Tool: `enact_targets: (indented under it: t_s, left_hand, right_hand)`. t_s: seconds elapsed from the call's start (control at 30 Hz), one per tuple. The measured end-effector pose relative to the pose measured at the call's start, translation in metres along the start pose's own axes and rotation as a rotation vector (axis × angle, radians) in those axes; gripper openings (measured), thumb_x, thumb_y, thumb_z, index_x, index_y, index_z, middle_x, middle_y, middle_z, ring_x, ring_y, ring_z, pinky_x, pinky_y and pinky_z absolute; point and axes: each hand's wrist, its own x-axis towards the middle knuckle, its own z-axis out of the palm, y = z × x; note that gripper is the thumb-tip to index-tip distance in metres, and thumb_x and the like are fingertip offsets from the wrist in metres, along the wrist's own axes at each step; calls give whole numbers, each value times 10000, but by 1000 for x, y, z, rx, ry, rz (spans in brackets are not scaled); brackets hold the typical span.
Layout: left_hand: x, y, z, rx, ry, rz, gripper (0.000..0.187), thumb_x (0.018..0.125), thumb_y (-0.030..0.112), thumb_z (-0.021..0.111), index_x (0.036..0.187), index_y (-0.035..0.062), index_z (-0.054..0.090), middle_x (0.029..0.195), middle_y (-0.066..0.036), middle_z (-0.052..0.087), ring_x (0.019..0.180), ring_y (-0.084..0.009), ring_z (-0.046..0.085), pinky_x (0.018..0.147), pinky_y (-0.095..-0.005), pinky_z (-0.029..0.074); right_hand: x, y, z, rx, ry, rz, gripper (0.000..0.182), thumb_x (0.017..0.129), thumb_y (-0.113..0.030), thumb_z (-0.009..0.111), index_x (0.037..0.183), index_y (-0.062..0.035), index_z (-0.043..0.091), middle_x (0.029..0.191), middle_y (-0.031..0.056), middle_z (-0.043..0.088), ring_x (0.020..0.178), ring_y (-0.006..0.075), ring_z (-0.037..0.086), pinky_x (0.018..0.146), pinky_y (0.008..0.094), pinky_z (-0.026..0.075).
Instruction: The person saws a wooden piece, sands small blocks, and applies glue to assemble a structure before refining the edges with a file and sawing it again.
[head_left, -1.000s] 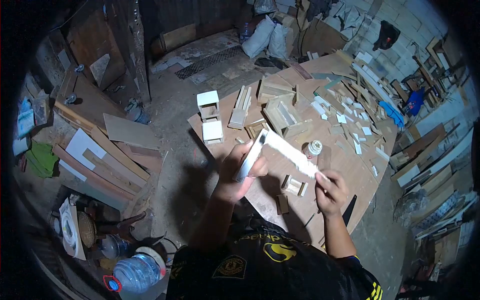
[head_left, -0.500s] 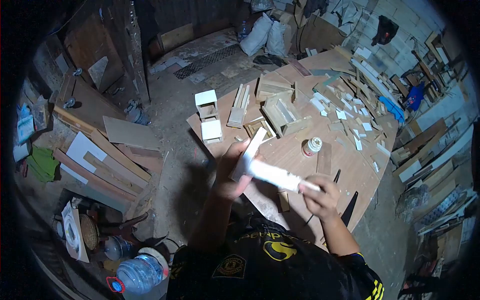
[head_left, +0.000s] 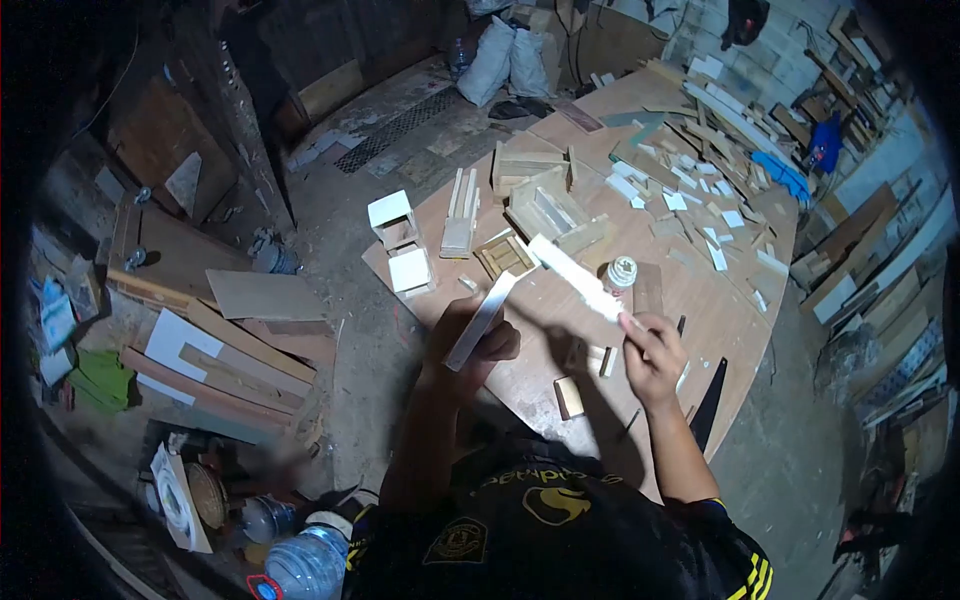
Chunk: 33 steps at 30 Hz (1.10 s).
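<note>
The person's left grip (head_left: 492, 343) is closing around a narrow white-faced strip (head_left: 482, 320), keeping it slanted above the desk's near-left edge. The right grip (head_left: 655, 362) is pinching the lower end of a white, ragged-edged strip (head_left: 572, 272), which is slanting up and away over the desk (head_left: 695, 310). The far end of that second strip is hovering near the upper end of the first; whether the two are touching is impossible to tell. Just beyond the right grip, a white-lidded jar (head_left: 620, 272) is standing towards the middle of the desk. Beneath the hands, a small wooden block (head_left: 569, 397) is lying near the near-left edge, while a dark tapered blade (head_left: 710, 405) is resting along the near-right edge. At the left corner a white-topped wooden piece (head_left: 410, 270) is standing, and a long slatted piece (head_left: 460, 212) is lying just beside it. A larger wooden assembly (head_left: 550, 215) is sitting farther in from the far-left edge, and white and brown offcuts (head_left: 675, 201) are lying scattered towards the far-right edge.
</note>
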Motion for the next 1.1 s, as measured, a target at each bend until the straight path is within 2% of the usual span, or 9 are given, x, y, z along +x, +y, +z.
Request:
enact_targets:
  t_s: [0.1,0.13,0.17,0.23,0.47,0.6,0.73,0.97,1.1]
  left_hand:
    - [3,-13,-12,18,88,-15,256,931,286,479,754,102,483,577,27,340,503,-102,314,475,-257,246]
    - [7,-18,-9,29,122,17,247,935,286,473,779,96,501,577,27,354,498,-98,336,470,-248,264]
    - [8,-24,0,317,506,7,275,969,290,415,791,96,495,626,12,417,535,-117,376,551,-298,327]
    - [4,-35,-31,488,514,-46,296,977,303,411,798,88,508,637,3,435,546,-121,393,550,-301,330]
    - [8,-63,-35,639,831,-42,304,975,350,462,825,95,533,681,-20,492,595,-140,453,569,-290,349]
    - [5,-72,-41,706,857,-46,284,966,363,499,883,93,529,700,-15,495,641,-130,481,581,-280,366]
    - [-8,-80,-56,769,946,-30,268,965,355,514,893,97,531,706,-9,499,647,-121,483,591,-275,371]
    - [-19,-91,-61,936,861,-81,199,974,250,543,854,93,573,678,75,468,608,-21,396,546,-203,311]
    - [-21,-91,-58,1154,823,-148,164,963,196,569,843,84,570,664,79,470,591,-16,383,536,-193,292]
  right_hand:
    - [-14,45,-1,-67,132,226,339,723,78,630,991,-102,734,873,117,652,721,221,647,602,281,498]
    - [-14,61,-5,-80,41,333,322,745,57,628,1006,-102,729,887,122,654,731,223,646,613,281,496]
    - [-16,80,-12,-97,-49,447,306,767,36,626,1022,-103,724,901,127,656,741,224,645,624,282,495]
    - [-30,131,-19,-250,-146,457,266,806,-80,604,1038,-139,720,967,144,660,786,315,645,691,389,519]
    - [-16,222,-31,-558,-463,567,276,773,-108,613,1013,-182,729,869,113,649,805,320,637,700,427,512]
    - [-4,259,-21,-624,-669,457,276,767,-141,587,984,-216,740,856,104,658,815,318,651,697,430,528]
    - [33,268,-2,-756,-1005,454,201,795,-132,562,891,-54,720,925,178,690,874,346,670,756,440,540]
    - [58,285,71,-680,-1275,470,242,841,-154,547,978,-53,719,1052,165,683,973,308,669,798,405,539]
    - [26,301,99,-698,-1099,554,246,841,-155,557,995,-52,719,1073,163,680,987,310,669,802,400,542]
